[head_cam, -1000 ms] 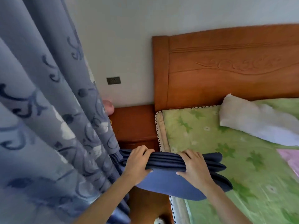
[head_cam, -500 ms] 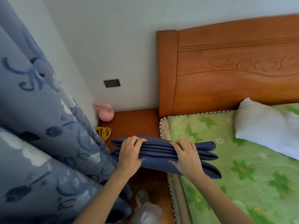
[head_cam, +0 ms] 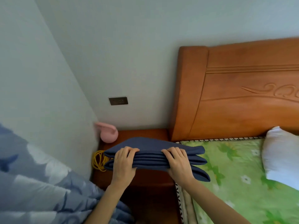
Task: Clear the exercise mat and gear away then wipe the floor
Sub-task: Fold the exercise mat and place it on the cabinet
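A dark blue exercise mat [head_cam: 150, 143], folded into several layers, is held level above the wooden bedside table [head_cam: 145, 132]. My left hand [head_cam: 125, 162] grips its near edge on the left side, and my right hand [head_cam: 178, 162] grips it on the right. The mat's right end hangs over the bed's edge. A pink kettlebell [head_cam: 108, 133] stands in the table's back left corner by the wall. A coiled yellow rope [head_cam: 98, 160] lies on the table's left side, partly hidden under the mat.
A wooden headboard [head_cam: 242, 97] rises at the right above a green flowered bed sheet [head_cam: 234, 167] with a white pillow [head_cam: 281, 157]. A blue patterned curtain [head_cam: 40, 188] fills the lower left. A wall socket [head_cam: 118, 100] sits above the table.
The mat has moved forward and left, from over the bed's edge to above the bedside table. The view has swung past the curtain, and the kettlebell and yellow rope now show fully.
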The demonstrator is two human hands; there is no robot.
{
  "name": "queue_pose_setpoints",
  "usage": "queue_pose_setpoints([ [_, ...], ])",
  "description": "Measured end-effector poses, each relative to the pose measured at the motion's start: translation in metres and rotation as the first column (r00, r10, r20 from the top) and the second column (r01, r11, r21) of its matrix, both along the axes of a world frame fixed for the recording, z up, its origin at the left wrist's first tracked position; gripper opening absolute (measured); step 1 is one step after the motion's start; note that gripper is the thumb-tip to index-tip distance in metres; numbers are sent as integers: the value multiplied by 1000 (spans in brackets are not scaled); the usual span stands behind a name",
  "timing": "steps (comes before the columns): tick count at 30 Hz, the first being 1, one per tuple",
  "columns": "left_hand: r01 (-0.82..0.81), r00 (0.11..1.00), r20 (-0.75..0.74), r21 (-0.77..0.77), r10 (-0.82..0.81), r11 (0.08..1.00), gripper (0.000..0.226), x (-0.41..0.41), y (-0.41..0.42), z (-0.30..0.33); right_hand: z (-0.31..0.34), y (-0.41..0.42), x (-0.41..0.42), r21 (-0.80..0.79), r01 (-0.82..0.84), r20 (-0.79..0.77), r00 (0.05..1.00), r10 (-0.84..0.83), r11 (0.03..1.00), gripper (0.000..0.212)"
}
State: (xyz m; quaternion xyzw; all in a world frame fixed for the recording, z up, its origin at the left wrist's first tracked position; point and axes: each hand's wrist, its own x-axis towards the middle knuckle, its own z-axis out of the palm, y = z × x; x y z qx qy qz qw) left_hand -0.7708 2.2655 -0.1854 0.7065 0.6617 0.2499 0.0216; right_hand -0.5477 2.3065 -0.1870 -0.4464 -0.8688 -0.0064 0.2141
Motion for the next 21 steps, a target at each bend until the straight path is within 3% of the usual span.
queue_pose_setpoints([
  [8, -75, 997, 22, -96, 78, 992, 68, -42, 57, -31, -23, 75, -45, -79, -77, 13, 997, 78, 994, 62],
  [21, -78, 996, -50, -74, 74, 994, 75, -66, 139, -56, -53, 177, -74, -114, -162, 9, 986, 164, 980, 62],
])
